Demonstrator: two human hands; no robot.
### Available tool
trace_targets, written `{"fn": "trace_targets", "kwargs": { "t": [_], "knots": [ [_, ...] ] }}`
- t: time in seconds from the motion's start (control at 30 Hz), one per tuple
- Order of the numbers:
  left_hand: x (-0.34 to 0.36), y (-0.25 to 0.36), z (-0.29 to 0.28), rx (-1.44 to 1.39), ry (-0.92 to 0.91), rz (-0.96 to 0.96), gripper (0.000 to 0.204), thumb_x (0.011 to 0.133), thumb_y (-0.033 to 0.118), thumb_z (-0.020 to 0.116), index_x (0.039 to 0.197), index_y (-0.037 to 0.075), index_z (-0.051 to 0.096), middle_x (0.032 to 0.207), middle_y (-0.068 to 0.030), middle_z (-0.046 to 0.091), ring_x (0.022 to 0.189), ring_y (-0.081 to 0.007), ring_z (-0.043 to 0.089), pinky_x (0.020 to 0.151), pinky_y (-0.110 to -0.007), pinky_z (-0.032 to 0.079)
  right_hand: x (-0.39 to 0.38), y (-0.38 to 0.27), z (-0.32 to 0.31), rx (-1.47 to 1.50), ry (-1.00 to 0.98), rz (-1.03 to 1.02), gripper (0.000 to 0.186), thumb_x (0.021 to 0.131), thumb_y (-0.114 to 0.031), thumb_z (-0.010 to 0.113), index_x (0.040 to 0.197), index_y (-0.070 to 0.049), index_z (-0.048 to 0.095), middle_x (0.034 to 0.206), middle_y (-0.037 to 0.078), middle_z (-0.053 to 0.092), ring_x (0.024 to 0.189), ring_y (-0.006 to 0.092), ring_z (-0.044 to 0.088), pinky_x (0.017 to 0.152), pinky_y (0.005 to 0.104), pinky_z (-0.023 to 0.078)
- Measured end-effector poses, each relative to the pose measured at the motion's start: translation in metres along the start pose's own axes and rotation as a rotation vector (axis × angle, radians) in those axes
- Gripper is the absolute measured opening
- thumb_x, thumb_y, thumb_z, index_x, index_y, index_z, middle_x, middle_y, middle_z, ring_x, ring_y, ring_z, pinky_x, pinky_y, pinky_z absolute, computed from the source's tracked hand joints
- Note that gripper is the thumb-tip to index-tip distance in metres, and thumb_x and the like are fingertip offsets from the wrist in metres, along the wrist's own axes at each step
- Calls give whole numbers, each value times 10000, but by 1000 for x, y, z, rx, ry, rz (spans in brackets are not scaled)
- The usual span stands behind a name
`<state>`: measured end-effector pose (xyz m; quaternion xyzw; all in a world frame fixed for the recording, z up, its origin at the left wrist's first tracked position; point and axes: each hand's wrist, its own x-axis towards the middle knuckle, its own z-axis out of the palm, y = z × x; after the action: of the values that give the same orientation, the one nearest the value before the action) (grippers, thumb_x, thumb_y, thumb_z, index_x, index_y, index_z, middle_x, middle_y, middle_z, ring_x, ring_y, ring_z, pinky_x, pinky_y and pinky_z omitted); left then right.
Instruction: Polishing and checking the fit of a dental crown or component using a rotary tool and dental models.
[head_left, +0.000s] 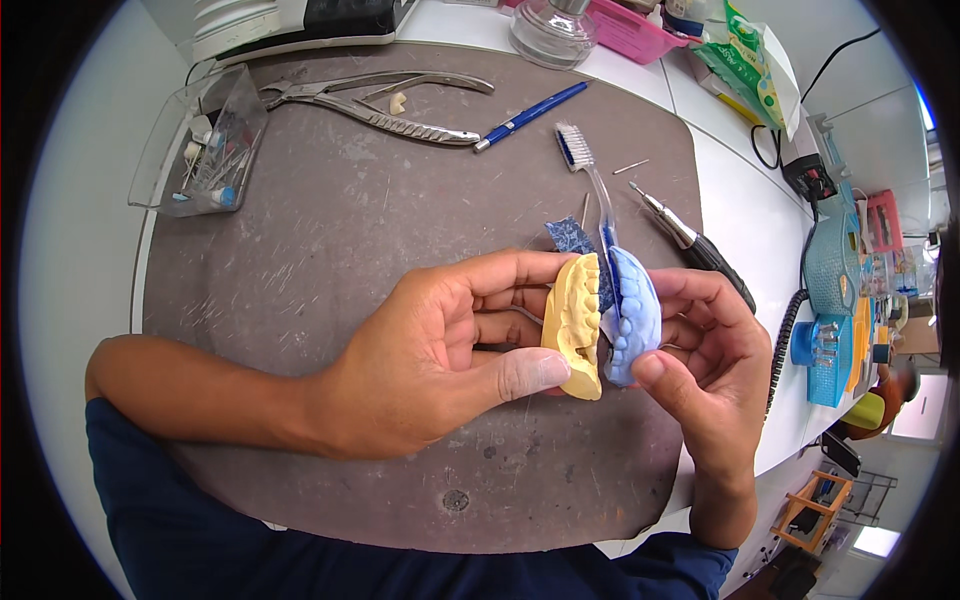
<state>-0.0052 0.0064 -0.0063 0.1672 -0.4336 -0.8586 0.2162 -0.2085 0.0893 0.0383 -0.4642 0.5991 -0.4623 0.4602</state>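
My left hand (450,350) is closed on a yellow dental cast (575,325), thumb at its lower end and fingers behind it. Between the thumb and fingers of my right hand (710,350) is a blue dental cast (632,315). The two casts are held upright side by side, their tooth rows turned toward each other with a narrow gap between. Behind them on the mat lie a toothbrush (597,190) with a clear and blue handle and a piece of dark blue patterned sheet (570,237), both partly hidden by the casts.
On the brown mat (350,220) lie metal pliers (380,105), a small tooth-like piece (398,103), a blue pen (530,117) and a handpiece (690,235) with a coiled cord. A clear bin of small parts (215,165) stands far left; blue baskets (833,260) line the right.
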Motion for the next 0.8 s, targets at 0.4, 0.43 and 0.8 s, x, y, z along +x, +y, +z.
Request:
{"fn": "trace_targets", "kwargs": {
  "t": [0.4, 0.43, 0.8],
  "knots": [
    [-1, 1, 0, 23, 3, -18, 606, 884, 27, 641, 1389, -77, 322, 1307, -175, 500, 1215, -222, 526, 1013, -366, 486, -2, 2, 4, 62, 4, 40, 454, 780, -2, 750, 1171, 88, 538, 964, 123, 634, 847, 132, 668, 745, 215, 559],
    [-1, 1, 0, 27, -1, -13, 607, 882, 23, 641, 1389, -77, 322, 1307, -175, 501, 1216, -222, 525, 1013, -366, 485, -2, 2, 4, 58, 2, 34, 456, 780, -2, 752, 1172, 88, 537, 962, 121, 633, 846, 133, 668, 746, 216, 560],
    [-1, 3, 2, 10, 24, -46, 609, 876, 23, 646, 1387, -76, 330, 1302, -172, 506, 1203, -216, 535, 1015, -366, 483, -2, 3, 5, 48, -2, -19, 487, 761, 8, 772, 1176, 90, 531, 976, 122, 612, 862, 140, 665, 752, 216, 571]
  ]
}}
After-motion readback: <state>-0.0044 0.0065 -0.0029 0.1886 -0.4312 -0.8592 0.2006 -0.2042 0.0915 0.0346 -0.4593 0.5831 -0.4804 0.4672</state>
